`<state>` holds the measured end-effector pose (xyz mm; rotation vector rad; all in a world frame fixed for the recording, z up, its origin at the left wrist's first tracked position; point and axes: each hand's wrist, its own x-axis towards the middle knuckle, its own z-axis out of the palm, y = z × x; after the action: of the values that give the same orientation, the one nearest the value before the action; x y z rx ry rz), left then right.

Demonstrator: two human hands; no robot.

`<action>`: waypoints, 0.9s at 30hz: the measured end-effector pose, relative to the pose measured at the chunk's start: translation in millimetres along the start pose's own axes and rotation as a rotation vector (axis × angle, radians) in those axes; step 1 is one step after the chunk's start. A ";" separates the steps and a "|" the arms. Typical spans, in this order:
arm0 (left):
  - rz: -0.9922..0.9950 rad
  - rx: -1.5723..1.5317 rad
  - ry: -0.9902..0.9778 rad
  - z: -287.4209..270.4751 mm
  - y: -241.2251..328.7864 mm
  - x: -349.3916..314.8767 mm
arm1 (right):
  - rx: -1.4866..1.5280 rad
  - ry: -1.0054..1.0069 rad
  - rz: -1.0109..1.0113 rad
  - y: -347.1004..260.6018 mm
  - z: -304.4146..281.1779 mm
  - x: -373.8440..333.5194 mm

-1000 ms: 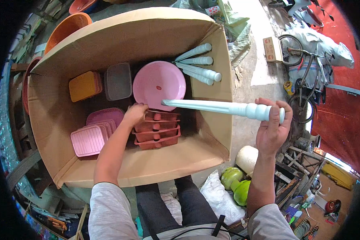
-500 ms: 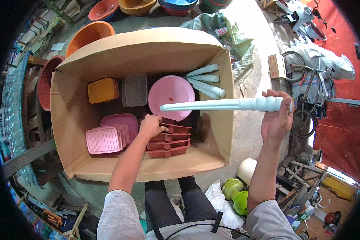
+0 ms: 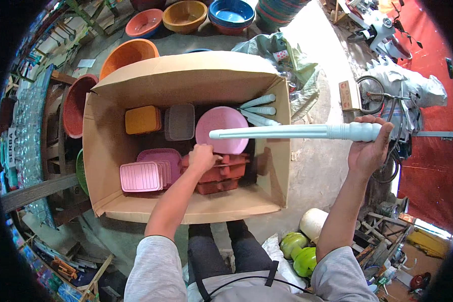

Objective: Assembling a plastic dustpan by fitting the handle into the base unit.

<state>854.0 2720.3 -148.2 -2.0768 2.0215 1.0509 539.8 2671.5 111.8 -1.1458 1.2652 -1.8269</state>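
1. Evidently, the thick, knobbed end of a pale blue rod point(image 3: 287, 132) is clasped by the right hand point(image 3: 370, 143), at the right of the frame, with the fingers curled about it.
2. The rod's long axis is held nearly level, pointed leftward from that grip; its slim tip is suspended in front of a pink basin point(image 3: 222, 123), just above and right of the left hand point(image 3: 203, 158). The tip is thus nearer to the left hand, the knob to the right.
3. At the centre, stacked red trays point(image 3: 226, 171) are touched by the left hand at their upper left; whether a rim is pinched cannot be told, since the fingertips are partly hidden.
4. Around these, a cardboard box point(image 3: 186, 78) is filled with pink ribbed containers point(image 3: 140, 177) at lower left, yellow containers point(image 3: 142, 121) and a grey container point(image 3: 180, 122) at upper left, and similar rods point(image 3: 260, 110) at upper right.
5. Beyond the box, an orange basin point(image 3: 128, 55) is seen at upper left, and blue basins point(image 3: 231, 12) at the top.
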 end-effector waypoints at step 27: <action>0.392 -0.045 0.507 -49.5 -7.8 -134.3 | 0.118 0.011 0.144 -82.3 -1.5 51.4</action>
<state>894.2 2813.1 -46.6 -2.1917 2.7527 0.6428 515.1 2656.1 204.3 -0.9577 1.1965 -1.7781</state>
